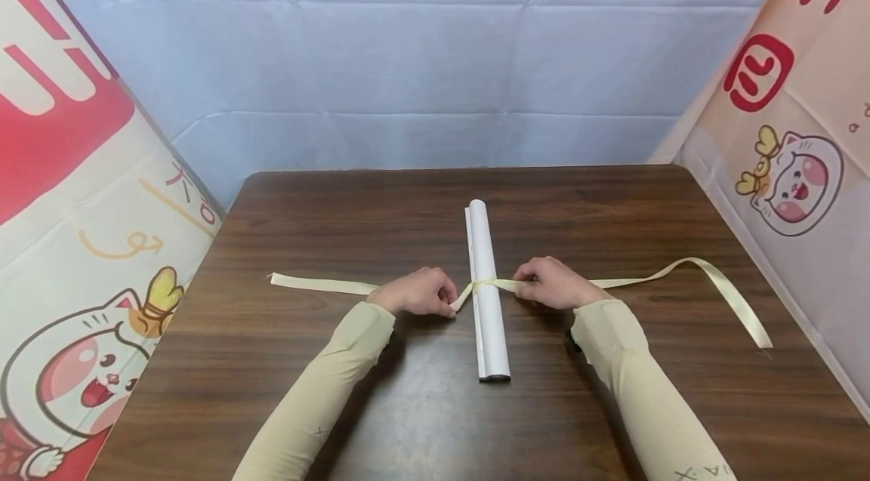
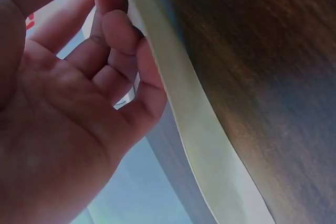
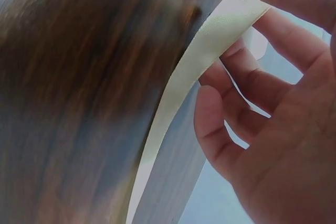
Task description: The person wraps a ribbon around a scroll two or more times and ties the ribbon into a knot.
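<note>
A rolled white sheet [image 1: 483, 247] lies lengthwise on the table, dark at its near end. Around its middle passes a pale yellow ribbon [image 1: 319, 285], crossed on top of the roll. To the left of the roll, my left hand [image 1: 420, 291] pinches the ribbon close beside it. On the other side my right hand [image 1: 552, 283] pinches the ribbon between thumb and finger. In the left wrist view the ribbon [image 2: 199, 124] trails past the curled fingers. The right wrist view shows the ribbon [image 3: 184, 82] running down from the fingertips, the other fingers loosely bent.
Both ribbon tails stretch outward over the dark wooden table [image 1: 353, 217], the right one arching up before its end. A pale blue cloth [image 1: 421, 58] hangs behind the table. Printed banners with cartoon cats flank it, one at left [image 1: 75, 254] and one at right [image 1: 748, 164].
</note>
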`<state>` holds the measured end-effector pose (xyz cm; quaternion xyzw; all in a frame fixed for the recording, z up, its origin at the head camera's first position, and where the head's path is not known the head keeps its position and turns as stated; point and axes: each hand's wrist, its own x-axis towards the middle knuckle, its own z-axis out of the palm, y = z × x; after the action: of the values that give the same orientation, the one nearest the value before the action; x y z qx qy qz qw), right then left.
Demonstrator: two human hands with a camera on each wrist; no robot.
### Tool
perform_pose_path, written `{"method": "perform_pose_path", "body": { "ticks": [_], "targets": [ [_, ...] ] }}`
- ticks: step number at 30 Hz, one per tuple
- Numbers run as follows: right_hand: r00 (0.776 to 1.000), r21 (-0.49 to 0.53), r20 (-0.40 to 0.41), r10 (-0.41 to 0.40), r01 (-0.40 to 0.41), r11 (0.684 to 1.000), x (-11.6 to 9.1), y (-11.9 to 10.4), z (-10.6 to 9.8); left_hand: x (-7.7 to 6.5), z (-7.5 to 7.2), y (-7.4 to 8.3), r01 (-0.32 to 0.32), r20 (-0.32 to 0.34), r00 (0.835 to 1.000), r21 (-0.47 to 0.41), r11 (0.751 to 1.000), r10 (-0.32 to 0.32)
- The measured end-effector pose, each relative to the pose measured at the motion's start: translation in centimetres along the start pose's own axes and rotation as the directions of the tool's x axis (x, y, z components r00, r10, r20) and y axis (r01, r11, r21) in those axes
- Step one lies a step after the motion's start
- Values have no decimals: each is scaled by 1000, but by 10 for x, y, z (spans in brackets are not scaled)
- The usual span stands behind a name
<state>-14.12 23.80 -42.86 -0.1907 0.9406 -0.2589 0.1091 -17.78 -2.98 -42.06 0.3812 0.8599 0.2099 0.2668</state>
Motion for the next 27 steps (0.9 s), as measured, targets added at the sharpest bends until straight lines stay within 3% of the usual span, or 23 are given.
{"method": "perform_pose_path", "body": {
  "ticks": [4,8,12,17,23,27],
  "targets": [
    [1000,1,-1,7,-7,1000,-1,2,0,-1,1,0,-22,26,999,-14,1000,22],
    [1000,2,0,-2,2,1000,-1,2,1,0,3,0,-96,3,995,0,995,96],
    [1000,4,4,2,-2,1000,-1,2,1,2,4,0,-146,-81,986,24,989,147],
    [1000,3,13,22,-22,1000,-2,1,0,3,6,1,-182,-190,966,-27,983,174],
    [1000,-4,8,17,-17,1000,-2,0,0,5,8,0,-245,-271,937,-63,967,220],
    [1000,-1,7,14,-14,1000,-1,-1,0,8,9,0,-251,-321,925,-118,961,202]
  ]
}}
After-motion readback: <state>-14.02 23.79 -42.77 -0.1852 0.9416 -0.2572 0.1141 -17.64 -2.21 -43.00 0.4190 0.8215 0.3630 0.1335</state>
